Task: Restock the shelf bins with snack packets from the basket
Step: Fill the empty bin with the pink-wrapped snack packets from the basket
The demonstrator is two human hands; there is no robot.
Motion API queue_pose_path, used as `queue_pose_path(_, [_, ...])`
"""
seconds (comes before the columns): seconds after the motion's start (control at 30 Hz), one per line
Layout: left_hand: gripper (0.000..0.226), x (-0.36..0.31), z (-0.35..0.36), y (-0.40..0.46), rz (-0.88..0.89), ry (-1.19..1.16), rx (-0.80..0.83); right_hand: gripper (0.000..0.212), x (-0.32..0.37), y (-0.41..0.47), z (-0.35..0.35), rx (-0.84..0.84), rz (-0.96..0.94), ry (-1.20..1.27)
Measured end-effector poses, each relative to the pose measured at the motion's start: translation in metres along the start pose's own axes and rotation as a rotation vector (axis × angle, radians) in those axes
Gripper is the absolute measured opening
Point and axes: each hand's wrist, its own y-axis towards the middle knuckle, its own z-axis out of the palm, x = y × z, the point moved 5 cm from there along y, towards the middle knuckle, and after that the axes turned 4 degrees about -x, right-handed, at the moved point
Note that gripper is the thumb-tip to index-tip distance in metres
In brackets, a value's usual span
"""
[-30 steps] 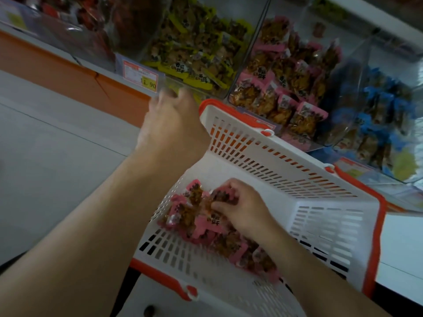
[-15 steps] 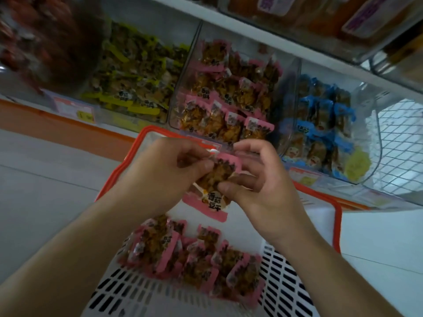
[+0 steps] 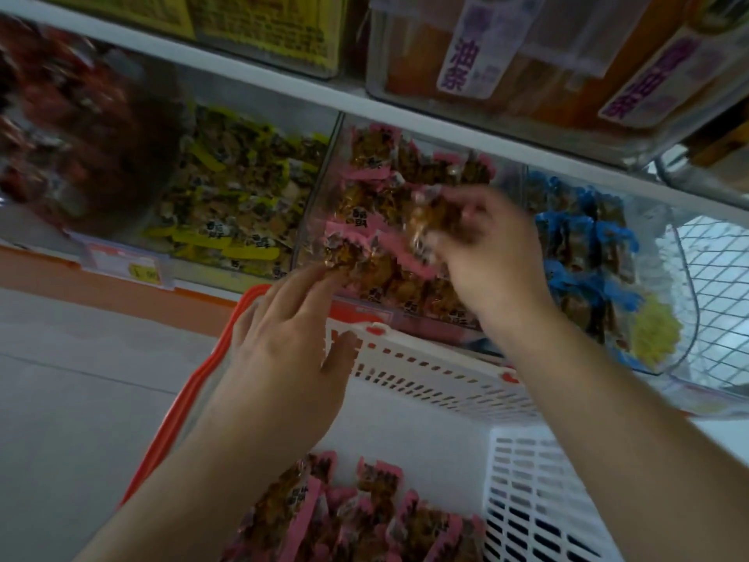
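Observation:
A white basket (image 3: 437, 383) with an orange rim stands below the shelf, with several pink-edged snack packets (image 3: 364, 513) piled at its near end. Above its far wall is a clear bin (image 3: 324, 196) full of the same pink packets. My right hand (image 3: 486, 253), blurred by motion, grips a pink packet (image 3: 433, 221) over that bin. My left hand (image 3: 283, 342) hovers over the basket's far rim with its fingers stretched out. Its fingertips reach a packet (image 3: 344, 249) at the bin's front.
A bin of yellow packets (image 3: 235, 212) sits left of the pink bin, a bin of blue packets (image 3: 583, 253) to its right. A white shelf board (image 3: 283, 79) with boxes above runs overhead. A wire basket (image 3: 717, 285) is at far right.
Both hands rose from the basket to the pink bin. The right hand carried the packet up over the bin; the left hand let go and spread its fingers. The camera tilted upward.

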Motion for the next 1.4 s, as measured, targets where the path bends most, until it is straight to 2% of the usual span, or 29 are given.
queue_pose_path(0.1, [0.074,0.004,0.006,-0.002,-0.023,0.048,0.053,0.043,0.003,0.062,0.020,-0.101,-0.063,-0.067])
queue_pose_path(0.3, [0.076,0.002,0.005,0.000,-0.017,0.099,0.027,0.031,0.004,0.129,0.055,-0.072,0.007,-0.295])
queue_pose_path(0.4, [0.076,0.004,0.009,0.001,-0.003,0.125,0.031,0.051,0.004,0.136,0.066,-0.062,-0.071,-0.406])
queue_pose_path(0.47, [0.076,0.005,0.011,0.001,0.002,0.136,0.037,0.057,0.005,0.135,0.071,-0.082,-0.151,-0.481])
queue_pose_path(0.6, [0.077,0.005,0.013,0.000,0.013,0.141,0.036,0.045,0.006,0.130,0.074,-0.144,-0.249,-0.601])
queue_pose_path(0.73, [0.078,0.005,0.012,0.000,0.014,0.133,0.035,0.040,0.009,0.126,0.077,-0.131,-0.278,-0.648])
queue_pose_path(0.97, [0.064,0.008,-0.002,0.002,0.010,0.010,-0.027,0.045,0.017,0.090,0.060,-0.089,-0.383,-0.577])
queue_pose_path(1.1, [0.045,0.018,-0.026,0.001,-0.016,-0.070,-0.124,0.028,0.019,0.017,0.037,-0.129,-0.507,-0.461])
queue_pose_path(1.2, [0.047,0.035,-0.039,-0.001,-0.099,-0.034,-0.134,0.020,0.017,-0.072,0.027,0.028,-0.563,-0.326])
queue_pose_path(1.23, [0.051,0.042,-0.040,-0.003,-0.154,-0.008,-0.107,0.018,0.011,-0.101,0.031,0.143,-0.523,-0.302])
queue_pose_path(1.3, [0.053,0.057,-0.037,-0.010,-0.292,0.057,0.012,0.020,-0.016,-0.149,0.052,0.395,-0.391,-0.406])
queue_pose_path(1.4, [0.035,0.073,-0.030,-0.020,-0.378,0.101,0.187,0.028,-0.068,-0.194,0.099,0.721,-0.170,-0.585])
